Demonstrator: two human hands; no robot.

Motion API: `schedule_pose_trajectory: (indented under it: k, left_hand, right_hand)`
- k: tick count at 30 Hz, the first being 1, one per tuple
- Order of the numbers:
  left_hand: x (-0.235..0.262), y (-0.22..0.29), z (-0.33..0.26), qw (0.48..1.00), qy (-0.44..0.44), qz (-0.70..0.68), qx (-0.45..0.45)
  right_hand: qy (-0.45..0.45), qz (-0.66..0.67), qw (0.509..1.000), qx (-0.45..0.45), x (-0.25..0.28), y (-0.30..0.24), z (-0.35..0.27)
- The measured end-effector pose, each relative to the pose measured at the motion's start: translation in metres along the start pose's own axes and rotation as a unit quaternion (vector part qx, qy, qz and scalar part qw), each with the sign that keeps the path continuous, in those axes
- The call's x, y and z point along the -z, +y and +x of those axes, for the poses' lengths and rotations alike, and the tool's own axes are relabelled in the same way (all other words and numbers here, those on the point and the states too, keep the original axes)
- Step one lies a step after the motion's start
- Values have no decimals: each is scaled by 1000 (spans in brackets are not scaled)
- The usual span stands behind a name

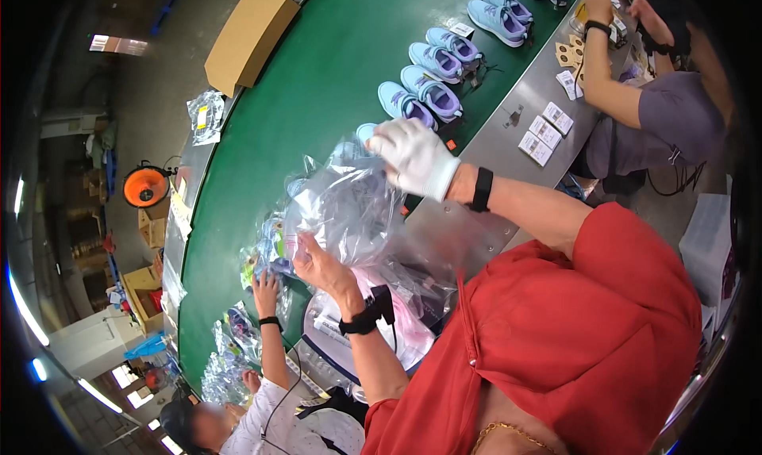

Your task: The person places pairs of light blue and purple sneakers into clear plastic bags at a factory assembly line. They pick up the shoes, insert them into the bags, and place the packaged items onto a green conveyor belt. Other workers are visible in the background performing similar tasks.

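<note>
Clear crinkled plastic bag (343,211) | left hand (324,268): fingers clamped on it | white-gloved right hand (416,158): cannot tell

Along your side of the green belt (317,62), steel worktop (492,153): white printed cards (545,133) grouped near its outer edge, brown tags (568,54) farther along. Co-worker in purple-grey top (683,110) just past that edge. Translucent bin (705,241) at your right. On the belt's far edge, across from you: brown cardboard box (250,38); then a clear packet (206,118), yellow label. Beyond that edge, orange round device (146,186), kind unclear. Co-worker in white top (282,423), dark cap, by the belt's lower end, your left.
</note>
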State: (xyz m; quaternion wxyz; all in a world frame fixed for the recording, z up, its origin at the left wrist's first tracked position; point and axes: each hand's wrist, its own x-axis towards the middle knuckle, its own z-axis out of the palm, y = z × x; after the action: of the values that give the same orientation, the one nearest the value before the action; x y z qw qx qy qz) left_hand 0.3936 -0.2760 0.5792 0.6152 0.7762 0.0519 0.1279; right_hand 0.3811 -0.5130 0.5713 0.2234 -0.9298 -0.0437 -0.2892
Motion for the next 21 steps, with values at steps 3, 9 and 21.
schedule_pose_trajectory:
  k: [3,9,21]
  left_hand:
    - [-36,29,-15,997,-73,4,-11]
    - [-31,71,-98,965,-242,78,-61]
    - [47,36,3,990,43,121,-64]
  right_hand:
    - [-32,112,986,118,10,-24,-16]
    - [-141,352,925,18,-70,-13,-38]
    - [-291,315,862,272,-11,-99,-10]
